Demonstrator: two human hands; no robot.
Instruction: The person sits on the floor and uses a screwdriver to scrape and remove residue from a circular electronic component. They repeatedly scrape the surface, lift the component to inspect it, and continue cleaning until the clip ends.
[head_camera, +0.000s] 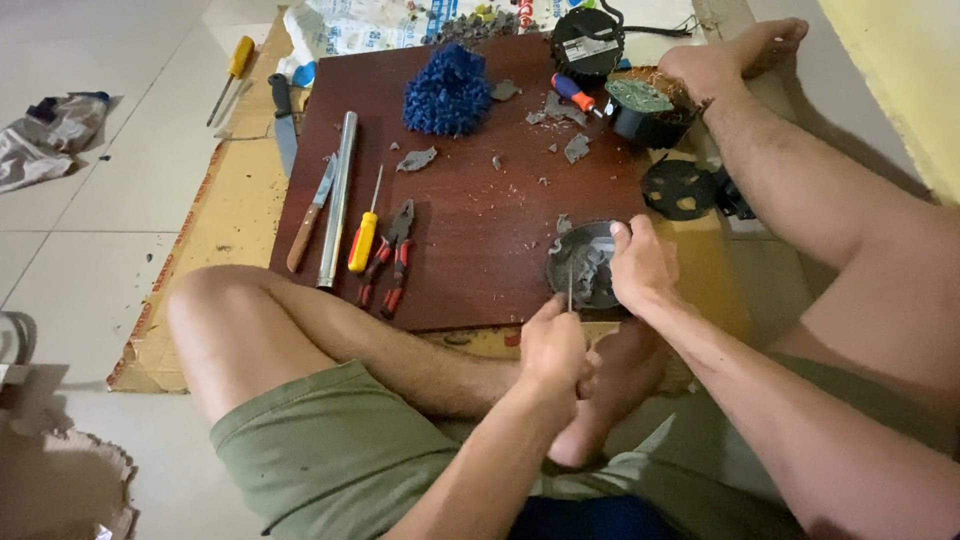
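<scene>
- My left hand (552, 345) is curled into a fist around a thin metal tool (570, 290); its shaft points up from my fingers into the dark round part (583, 262).
- Far left, on the tiled floor: a crumpled plastic bag (45, 135) and a yellow-handled screwdriver (231, 75), well apart from my hands.
- A sheet of cardboard (215, 230) lies under a dark red wooden board (470, 220); a black-handled knife (283, 120) sits at the board's left edge.
- On the board's left part, side by side: a wooden-handled knife (312, 215), a metal tube (338, 195), a second yellow-handled screwdriver (364, 235), and pliers (392, 255) with red and black grips.
- Near the board's far edge: a blue bristly clump (447, 92), with grey scraps (560, 120) scattered to its right.
- The dark round part rests at the board's near right edge, grey residue inside it, between both hands.
- My right hand (640, 265) is clamped on the round part's right rim, thumb over the top edge.
- Far right corner: a small red and blue screwdriver (572, 92), a black round housing (587, 42) and a black cup-shaped part (645, 110), close to my right foot (735, 55).
- A flat black perforated disc (680, 188) lies just off the board, beside my right leg.
</scene>
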